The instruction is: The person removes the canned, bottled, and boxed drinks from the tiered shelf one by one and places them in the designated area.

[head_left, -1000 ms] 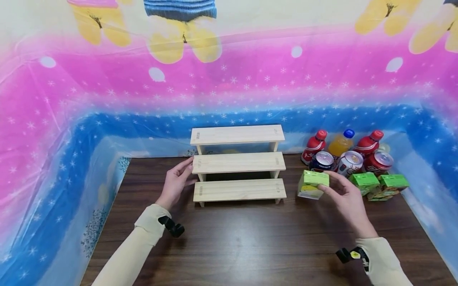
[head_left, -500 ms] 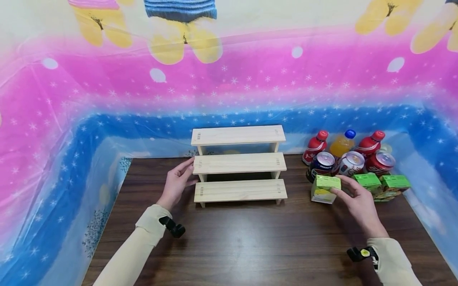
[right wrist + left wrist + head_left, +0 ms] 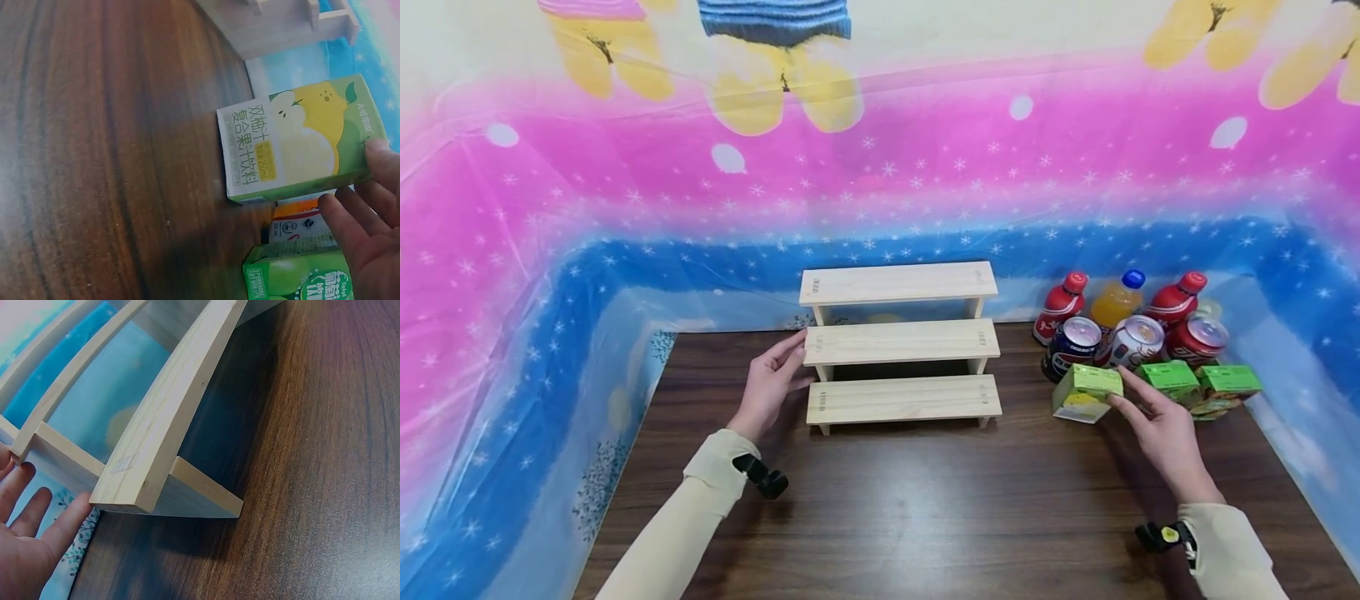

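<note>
My right hand [image 3: 1165,429] pinches a yellow-green juice box [image 3: 294,144] near its top, with the thumb on the printed front in the right wrist view. The box stands close to the table, left of two green juice boxes, a nearer one [image 3: 1170,382] and a farther one [image 3: 1228,390]. My left hand [image 3: 767,387] touches the left end of a three-step wooden shelf [image 3: 902,342]. In the left wrist view its fingers [image 3: 67,522] are extended against the shelf's edges.
Behind the boxes stand a dark can [image 3: 1072,354], a white can [image 3: 1135,343] and a red can [image 3: 1198,342]. Two red-capped bottles, one on the left [image 3: 1060,308], flank an orange bottle [image 3: 1117,302]. A patterned cloth [image 3: 880,183] backs the dark wooden table [image 3: 910,508].
My right hand has moved right with the juice box, bringing it closer to the green boxes. Lately the box has turned slightly. The left hand stays at the shelf.
</note>
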A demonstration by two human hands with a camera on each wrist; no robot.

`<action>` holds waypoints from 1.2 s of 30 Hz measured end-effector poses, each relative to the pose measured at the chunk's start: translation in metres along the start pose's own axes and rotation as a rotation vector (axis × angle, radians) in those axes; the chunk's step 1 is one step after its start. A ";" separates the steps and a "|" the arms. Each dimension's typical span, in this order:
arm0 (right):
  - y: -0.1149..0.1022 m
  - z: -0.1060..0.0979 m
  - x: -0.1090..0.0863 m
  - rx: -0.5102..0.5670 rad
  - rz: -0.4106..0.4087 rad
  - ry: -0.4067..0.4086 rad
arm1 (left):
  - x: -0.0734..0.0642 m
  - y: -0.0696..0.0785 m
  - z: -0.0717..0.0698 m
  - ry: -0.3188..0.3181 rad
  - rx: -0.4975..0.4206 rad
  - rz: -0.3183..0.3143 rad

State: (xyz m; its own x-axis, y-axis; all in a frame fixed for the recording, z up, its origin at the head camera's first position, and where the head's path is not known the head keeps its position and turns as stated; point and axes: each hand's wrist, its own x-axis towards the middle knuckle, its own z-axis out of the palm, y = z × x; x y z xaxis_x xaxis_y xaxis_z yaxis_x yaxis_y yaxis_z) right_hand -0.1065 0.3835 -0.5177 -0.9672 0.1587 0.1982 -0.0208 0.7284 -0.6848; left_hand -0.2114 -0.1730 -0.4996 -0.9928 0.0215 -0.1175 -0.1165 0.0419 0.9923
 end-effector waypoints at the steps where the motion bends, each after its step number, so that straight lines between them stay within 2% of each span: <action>1: 0.000 0.001 0.000 -0.013 -0.023 0.017 | 0.000 0.000 -0.001 0.000 0.001 0.000; 5: -0.001 0.006 0.000 -0.037 -0.088 0.102 | -0.001 0.000 -0.002 0.003 0.003 -0.003; 9: -0.001 0.010 0.002 -0.032 -0.098 0.165 | -0.001 -0.002 -0.003 0.000 0.003 -0.011; 20: -0.004 0.010 0.003 -0.044 -0.096 0.159 | -0.004 0.000 -0.003 -0.004 0.000 0.003; 27: -0.002 0.011 0.002 -0.020 -0.115 0.167 | -0.005 0.001 -0.001 0.022 0.022 0.004; 31: -0.001 0.012 -0.004 0.004 -0.121 0.194 | -0.010 0.004 -0.002 0.035 0.074 0.016; 36: 0.000 0.007 -0.012 0.005 -0.111 0.268 | -0.022 0.008 -0.003 0.022 0.230 0.090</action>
State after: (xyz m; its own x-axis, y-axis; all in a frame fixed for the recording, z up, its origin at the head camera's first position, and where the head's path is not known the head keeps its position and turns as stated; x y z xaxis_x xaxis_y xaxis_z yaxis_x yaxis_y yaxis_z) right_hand -0.0966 0.3768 -0.5250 -0.8576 0.2489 0.4501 -0.1249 0.7481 -0.6517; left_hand -0.1909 -0.1757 -0.4888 -0.9996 0.0133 -0.0259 -0.0214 0.2672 0.9634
